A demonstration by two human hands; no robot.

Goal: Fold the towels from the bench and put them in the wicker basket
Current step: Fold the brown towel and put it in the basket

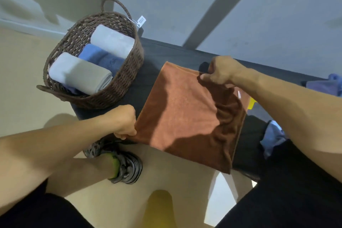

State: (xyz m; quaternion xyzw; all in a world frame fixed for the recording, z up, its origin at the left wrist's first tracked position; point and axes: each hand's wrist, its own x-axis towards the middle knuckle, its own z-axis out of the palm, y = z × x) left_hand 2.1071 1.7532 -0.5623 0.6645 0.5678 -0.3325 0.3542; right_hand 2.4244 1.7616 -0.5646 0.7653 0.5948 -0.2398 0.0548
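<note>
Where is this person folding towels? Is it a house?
Probably indoors at home, maybe a laundry corner, though I can't be sure. A dark bench stands against a plain wall, a wicker basket holds rolled towels, and the floor is smooth and pale.

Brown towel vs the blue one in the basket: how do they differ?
The brown towel lies spread flat on the bench, each hand pinching a corner; the blue towel sits rolled in the basket, wedged between two grey rolls. Brown shows far more surface. Both look like plush cloth.
</note>
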